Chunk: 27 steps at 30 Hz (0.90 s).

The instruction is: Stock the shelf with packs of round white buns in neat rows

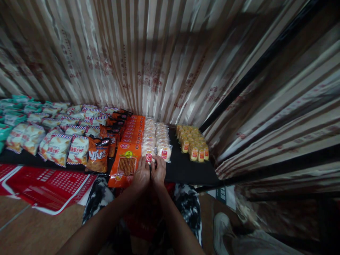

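My left hand [142,172] and my right hand [158,170] are side by side at the front of a row of clear packs. Between their fingertips is a clear pack of round white biscuits [148,157] with a red label, gripped from both sides near its lower edge. A second row of the same packs [164,151] stands just right of it. Left of my left hand lies a flat orange snack packet [126,165] with brown sticks on its front. My palms and wrists hide what lies directly below the gripped pack.
Snack bags [57,147] and orange-brown bags [97,154] fill the black shelf [183,171] leftward. Small yellow cakes [195,151] stand on the right. A pleated curtain [159,71] hangs behind. A red basket [50,187] is below left; a black pole [247,81] slants at right.
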Each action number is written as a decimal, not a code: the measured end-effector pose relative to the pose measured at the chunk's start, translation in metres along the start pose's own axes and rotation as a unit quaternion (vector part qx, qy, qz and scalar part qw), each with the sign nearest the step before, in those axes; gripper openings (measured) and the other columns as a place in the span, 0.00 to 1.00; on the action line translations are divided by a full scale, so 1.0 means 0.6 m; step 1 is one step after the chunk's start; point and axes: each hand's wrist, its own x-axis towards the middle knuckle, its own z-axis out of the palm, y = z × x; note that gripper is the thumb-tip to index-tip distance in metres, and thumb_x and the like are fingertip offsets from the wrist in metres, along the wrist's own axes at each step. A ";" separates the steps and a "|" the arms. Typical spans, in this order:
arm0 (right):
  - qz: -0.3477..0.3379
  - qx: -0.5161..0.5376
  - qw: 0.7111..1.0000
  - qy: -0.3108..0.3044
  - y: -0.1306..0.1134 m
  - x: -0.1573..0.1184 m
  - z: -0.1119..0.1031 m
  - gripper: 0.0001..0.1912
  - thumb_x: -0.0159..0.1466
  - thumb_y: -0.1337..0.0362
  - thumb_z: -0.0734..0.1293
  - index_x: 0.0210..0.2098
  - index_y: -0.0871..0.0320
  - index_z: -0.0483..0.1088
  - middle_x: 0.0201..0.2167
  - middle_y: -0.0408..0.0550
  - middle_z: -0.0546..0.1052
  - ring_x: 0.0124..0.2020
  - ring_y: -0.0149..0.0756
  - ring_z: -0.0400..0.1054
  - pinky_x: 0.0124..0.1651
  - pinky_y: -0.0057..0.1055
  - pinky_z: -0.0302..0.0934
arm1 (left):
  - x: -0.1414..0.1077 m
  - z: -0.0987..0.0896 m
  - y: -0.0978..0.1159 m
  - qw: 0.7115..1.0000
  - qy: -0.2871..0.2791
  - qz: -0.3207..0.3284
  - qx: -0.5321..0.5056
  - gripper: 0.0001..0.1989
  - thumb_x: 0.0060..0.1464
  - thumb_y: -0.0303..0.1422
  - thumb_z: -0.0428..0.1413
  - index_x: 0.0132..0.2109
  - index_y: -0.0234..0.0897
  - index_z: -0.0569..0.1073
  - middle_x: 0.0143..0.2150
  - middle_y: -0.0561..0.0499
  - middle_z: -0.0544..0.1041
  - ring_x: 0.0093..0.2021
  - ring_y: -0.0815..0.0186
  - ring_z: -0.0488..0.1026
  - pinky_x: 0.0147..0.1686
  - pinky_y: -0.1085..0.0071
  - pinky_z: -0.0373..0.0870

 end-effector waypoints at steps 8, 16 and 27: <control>-0.025 -0.013 1.000 -0.002 0.005 -0.001 0.001 0.16 0.62 0.66 0.56 0.46 0.59 0.69 0.46 0.53 0.70 0.51 0.39 0.59 0.55 0.39 0.55 | 0.011 0.003 0.004 1.000 0.001 -0.022 0.009 0.16 0.56 0.22 0.42 0.47 0.23 0.70 0.56 0.32 0.67 0.58 0.53 0.62 0.55 0.60 0.63; -0.026 -0.027 0.999 -0.003 0.005 0.000 -0.001 0.18 0.61 0.68 0.57 0.48 0.56 0.70 0.47 0.53 0.67 0.50 0.40 0.59 0.53 0.38 0.57 | 0.022 0.012 0.004 0.999 0.008 -0.037 -0.014 0.17 0.57 0.25 0.43 0.49 0.21 0.69 0.56 0.31 0.66 0.58 0.53 0.62 0.54 0.57 0.64; 0.006 -0.032 0.999 -0.016 -0.002 0.001 0.002 0.22 0.60 0.71 0.55 0.51 0.54 0.69 0.44 0.51 0.67 0.46 0.37 0.60 0.49 0.35 0.60 | 0.030 0.013 -0.001 0.999 -0.002 -0.038 -0.029 0.20 0.55 0.23 0.42 0.53 0.21 0.66 0.58 0.32 0.64 0.61 0.55 0.59 0.56 0.58 0.63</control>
